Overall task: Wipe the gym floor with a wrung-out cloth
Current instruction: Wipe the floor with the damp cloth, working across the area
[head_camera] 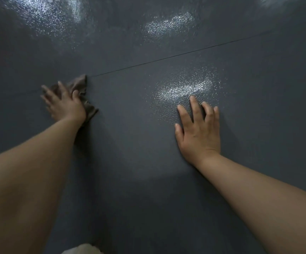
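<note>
we press the brown cloth [80,88] flat on the gym floor [130,143] under our left hand [64,104], grip released; right hand [200,129] splayed, bracing. wiping looks underway, much floor probably left.

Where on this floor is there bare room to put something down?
The widest bare floor lies between the left hand, pressing the cloth, and the right hand, resting flat. More lies beyond the seam, and right of the right hand. Only the cloth's patch is taken.
</note>
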{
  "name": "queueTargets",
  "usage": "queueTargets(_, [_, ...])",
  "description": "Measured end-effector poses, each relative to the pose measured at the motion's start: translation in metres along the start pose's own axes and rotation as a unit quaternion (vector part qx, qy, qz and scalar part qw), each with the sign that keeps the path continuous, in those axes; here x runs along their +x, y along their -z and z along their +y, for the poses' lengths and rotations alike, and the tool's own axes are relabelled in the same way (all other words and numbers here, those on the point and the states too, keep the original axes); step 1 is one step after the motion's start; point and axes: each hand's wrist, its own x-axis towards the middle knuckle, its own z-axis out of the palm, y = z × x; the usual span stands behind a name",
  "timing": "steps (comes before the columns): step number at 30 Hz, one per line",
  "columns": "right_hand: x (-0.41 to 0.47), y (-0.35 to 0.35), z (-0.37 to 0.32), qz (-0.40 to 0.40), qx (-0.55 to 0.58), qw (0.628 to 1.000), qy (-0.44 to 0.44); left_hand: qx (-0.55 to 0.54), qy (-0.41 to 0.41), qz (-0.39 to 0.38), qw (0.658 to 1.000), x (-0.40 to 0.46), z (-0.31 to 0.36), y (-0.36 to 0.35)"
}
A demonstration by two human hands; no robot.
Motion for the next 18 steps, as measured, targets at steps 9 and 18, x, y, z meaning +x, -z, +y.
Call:
queueTargets(9, [-0.014, 0.025, 0.008, -0.116, -0.013, 0.993, 0.001, 0.023, -0.095, -0.04, 0.994, -0.147, 0.012, -0.034])
queueTargets(18, [-0.066, 0.049, 0.018, -0.19, -0.026, 0.981, 0.017, 0.108, -0.316, -0.144, 0.932, -0.296, 0.012, -0.06])
